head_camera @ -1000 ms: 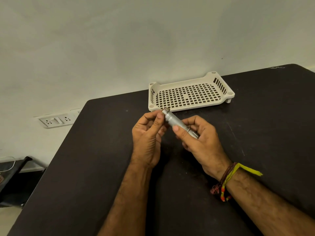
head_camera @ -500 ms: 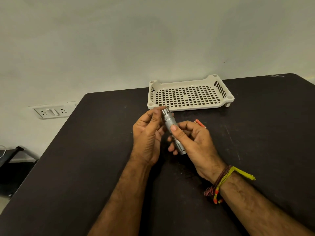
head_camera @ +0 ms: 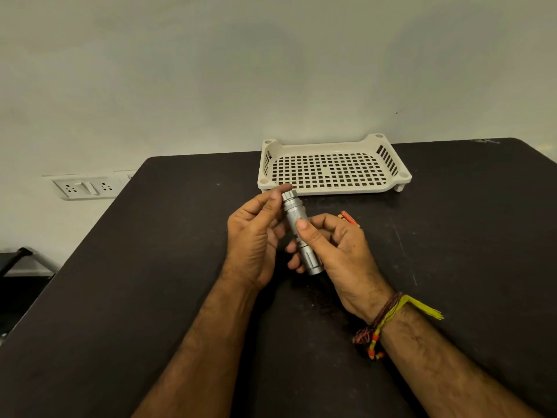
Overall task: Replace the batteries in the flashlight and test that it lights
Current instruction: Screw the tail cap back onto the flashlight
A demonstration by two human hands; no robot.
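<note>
Silver and knurled, the flashlight sat between your two hands above the black table, more upright than it had been a second earlier, when it lay slanted across toward your right. Your right hand had curled round its lower barrel, thumb pressed on the knurled middle and fingers wrapped behind, and it had slid down the body so that the wide end now stuck out below your palm, pointing back at you. Your left hand was pinching the small cap end at the top, thumb and fingertips closed on it, much as before. I could not tell whether the cap was loose or tight.

An orange-red battery had come into sight on the table just beyond your right knuckles; a second ago your hand covered that spot. The cream perforated tray lay at the far edge, near the flashlight's tip but apart from it. Your view had shifted, so the tray and the wall socket sat lower in the frame than they had.
</note>
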